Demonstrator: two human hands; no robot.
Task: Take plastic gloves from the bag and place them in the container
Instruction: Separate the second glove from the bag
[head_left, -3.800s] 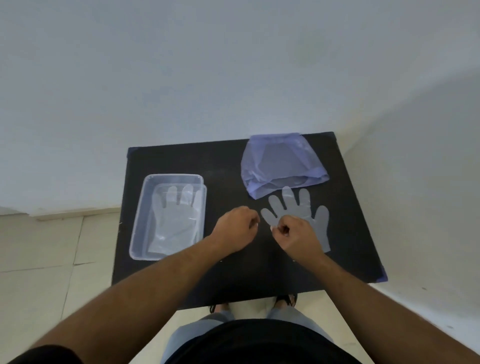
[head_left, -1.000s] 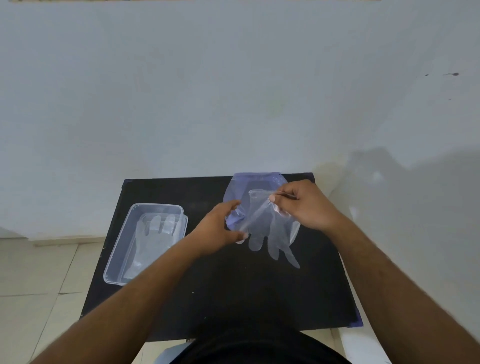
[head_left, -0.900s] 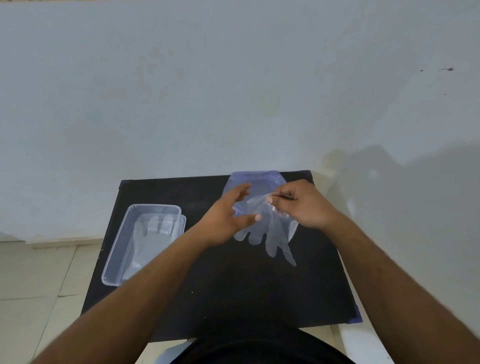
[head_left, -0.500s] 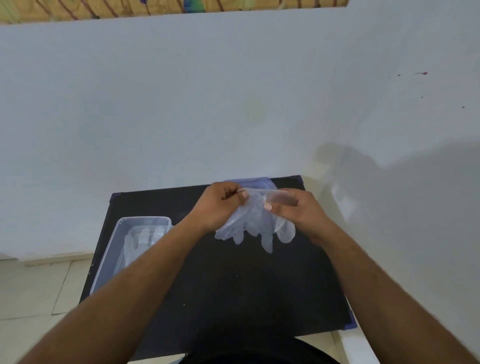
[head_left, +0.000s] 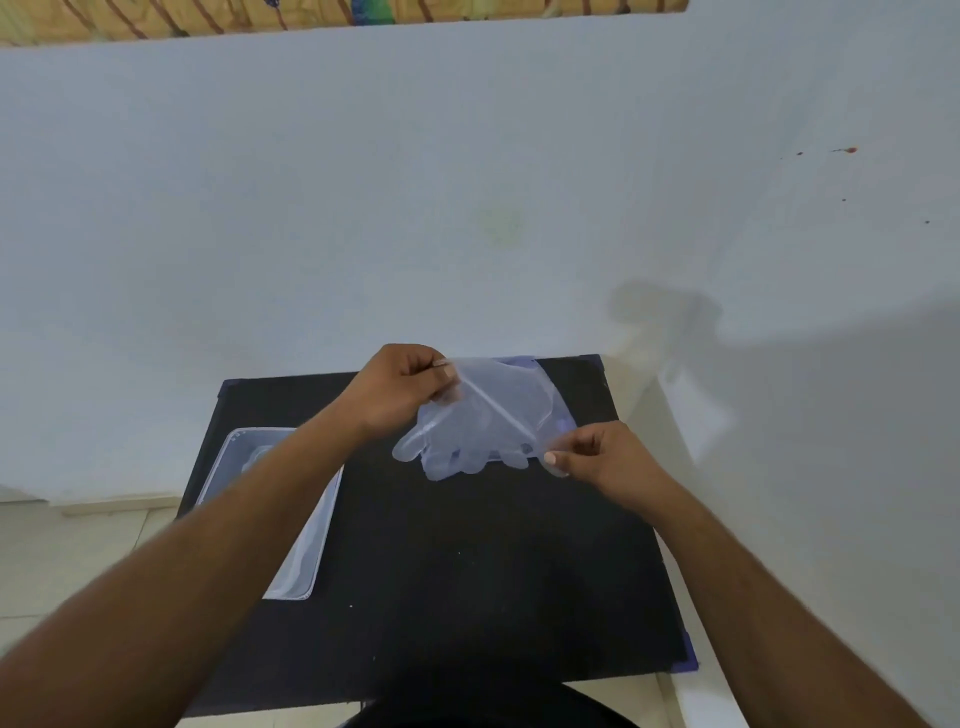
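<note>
Stretching a clear plastic glove (head_left: 483, 421) in mid-air between both hands, above the far half of the black worktop (head_left: 467, 561). Left hand (head_left: 397, 392): grip pinched together on the glove's cuff corner, up and to the left. Right hand (head_left: 597, 452): thumb and forefinger clamped on the opposite edge, lower and to the right. Glove's fingers hang down toward the worktop, not touching it as far as I can tell.

Bluish bag (head_left: 524, 361) mostly hidden behind the glove at the far edge; only a strip shows. Whether more gloves remain inside cannot be told.

Clear container (head_left: 311, 561) sits on the worktop's left side, largely covered by the left forearm. Something pale and filmy shows inside, probably a glove already placed, though too hidden to be sure.

Judgement: task partway. This glove is out of the bag but well apart from the container; carrying it leftward and laying it in is left to do.
</note>
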